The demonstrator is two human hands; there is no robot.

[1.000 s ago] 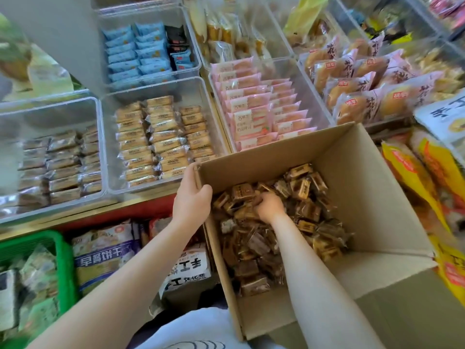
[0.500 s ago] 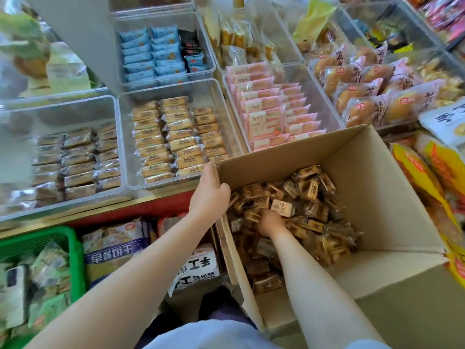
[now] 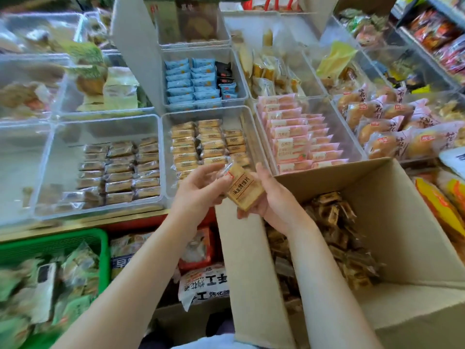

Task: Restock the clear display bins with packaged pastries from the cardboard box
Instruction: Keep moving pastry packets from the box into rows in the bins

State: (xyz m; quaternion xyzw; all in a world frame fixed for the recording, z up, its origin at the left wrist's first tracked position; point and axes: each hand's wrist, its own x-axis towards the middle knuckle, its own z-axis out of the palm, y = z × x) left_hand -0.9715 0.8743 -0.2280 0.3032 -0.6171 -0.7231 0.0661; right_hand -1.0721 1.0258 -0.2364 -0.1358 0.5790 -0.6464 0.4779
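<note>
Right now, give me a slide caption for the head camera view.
Both hands, left and right, hold a tan packaged pastry between cardboard box and clear bins.

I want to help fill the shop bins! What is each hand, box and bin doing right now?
left hand: holding the packet
right hand: holding the packet
pastry packet: lifted, sealed
cardboard box: open, partly full
tan-pastry bin: partly filled
brown-pastry bin: partly filled

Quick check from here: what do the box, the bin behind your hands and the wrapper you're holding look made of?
Box: plain brown cardboard, matte, with folded flaps. Bin: clear hard plastic, probably acrylic; glossy walls show the rows inside. Wrapper, held by the left hand and right hand: thin film, clear at its crinkled end, tan print over the pastry.
</note>
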